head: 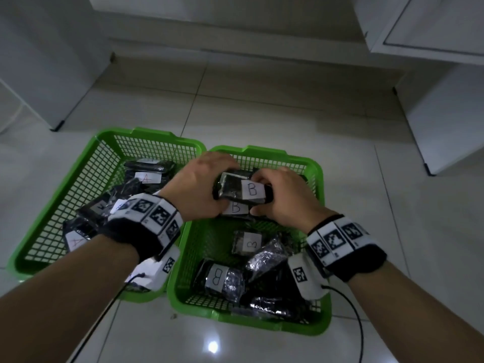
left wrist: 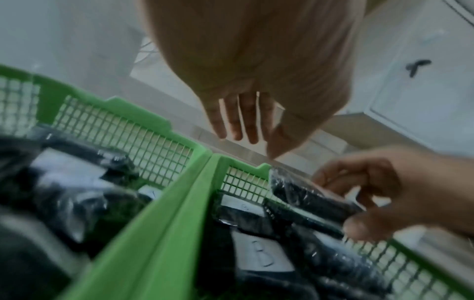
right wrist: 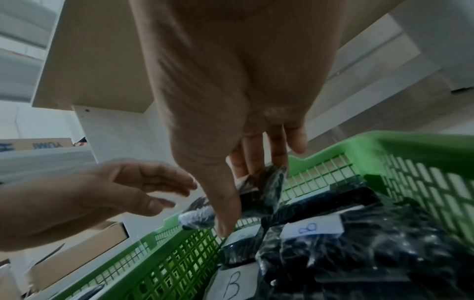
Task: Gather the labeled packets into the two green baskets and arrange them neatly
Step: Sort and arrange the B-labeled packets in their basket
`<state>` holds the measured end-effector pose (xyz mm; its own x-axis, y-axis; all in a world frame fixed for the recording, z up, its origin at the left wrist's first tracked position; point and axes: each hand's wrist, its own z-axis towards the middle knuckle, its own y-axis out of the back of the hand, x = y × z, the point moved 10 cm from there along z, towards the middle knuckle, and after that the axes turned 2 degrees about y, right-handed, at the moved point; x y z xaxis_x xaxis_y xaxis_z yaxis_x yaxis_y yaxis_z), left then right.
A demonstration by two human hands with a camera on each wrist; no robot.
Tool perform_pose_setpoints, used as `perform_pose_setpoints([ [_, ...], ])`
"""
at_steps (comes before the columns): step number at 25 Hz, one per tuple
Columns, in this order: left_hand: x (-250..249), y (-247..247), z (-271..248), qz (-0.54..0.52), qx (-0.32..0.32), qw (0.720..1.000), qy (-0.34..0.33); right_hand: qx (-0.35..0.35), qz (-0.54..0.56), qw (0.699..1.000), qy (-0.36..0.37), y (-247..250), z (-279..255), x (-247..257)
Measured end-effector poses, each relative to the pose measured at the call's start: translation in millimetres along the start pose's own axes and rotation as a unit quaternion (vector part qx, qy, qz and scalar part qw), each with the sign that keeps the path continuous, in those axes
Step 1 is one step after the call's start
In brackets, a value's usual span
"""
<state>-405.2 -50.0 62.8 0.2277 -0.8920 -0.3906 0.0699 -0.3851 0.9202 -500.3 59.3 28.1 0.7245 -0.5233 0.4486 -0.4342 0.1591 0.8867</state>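
Two green baskets stand side by side on the tile floor. The left basket holds black packets labelled A. In the right basket lie several black packets labelled B. My right hand pinches one B packet between thumb and fingers above the far end of the right basket. In the right wrist view this grip on the packet shows plainly. My left hand hovers at the packet's left end, with its fingers straight and holding nothing.
White cabinets flank the floor on the right, on the left and along the back. Cardboard boxes stand beyond the baskets in the right wrist view. A black cable trails from my right wrist. Bare tiles lie ahead of the baskets.
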Motion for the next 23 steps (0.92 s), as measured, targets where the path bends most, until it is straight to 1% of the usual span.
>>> perform_pose_setpoints([
  [1,-8.8,-10.7,2.9,0.051,0.042,0.998,-0.025,0.013,0.016,1.0,0.005,-6.6,2.4,5.1],
  [2,-13.0,-19.2,5.9,0.081,0.069,0.994,-0.034,0.022,0.034,0.999,0.007,-11.9,3.8,7.7],
  [3,-13.5,-25.2,8.5,0.091,0.084,0.992,-0.03,0.027,0.051,0.998,0.007,-14.7,3.5,7.9],
  [4,-12.9,-27.8,10.5,0.093,0.089,0.991,-0.025,0.032,0.057,0.998,0.002,-14.7,1.6,5.2],
  [5,-11.4,-30.2,11.4,0.094,0.094,0.991,-0.019,0.041,0.04,0.998,-0.009,-14.5,-1.1,-2.0],
  [7,-5.1,-34.5,9.9,0.1,0.106,0.989,0.002,0.075,-0.055,0.995,-0.037,-14.2,-5.0,-21.3],
  [9,4.2,-41.7,8.2,0.117,0.122,0.985,0.027,0.103,-0.136,0.984,-0.049,-13.6,-5.9,-34.8],
  [10,8.9,-45.2,6.5,0.128,0.129,0.983,0.038,0.107,-0.16,0.98,-0.041,-14.5,-3.8,-35.1],
  [13,10.5,-52.7,10.5,0.163,0.134,0.977,0.042,0.118,-0.216,0.969,-0.016,-14.6,2.0,-30.7],
  [15,7.3,-54.5,14.1,0.201,0.131,0.97,0.039,0.135,-0.224,0.965,-0.014,-12.5,2.8,-26.2],
  [18,5.6,-58.7,20.1,0.246,0.131,0.96,0.019,0.123,-0.219,0.968,-0.014,-6.7,5.9,-21.3],
  [21,5.5,-63.0,23.1,0.223,0.158,0.962,0.019,0.116,-0.221,0.968,-0.004,-10.4,6.1,-18.1],
  [23,1.7,-64.8,24.4,0.202,0.162,0.966,0.016,0.119,-0.203,0.972,-0.013,-12.7,5.4,-22.2],
])
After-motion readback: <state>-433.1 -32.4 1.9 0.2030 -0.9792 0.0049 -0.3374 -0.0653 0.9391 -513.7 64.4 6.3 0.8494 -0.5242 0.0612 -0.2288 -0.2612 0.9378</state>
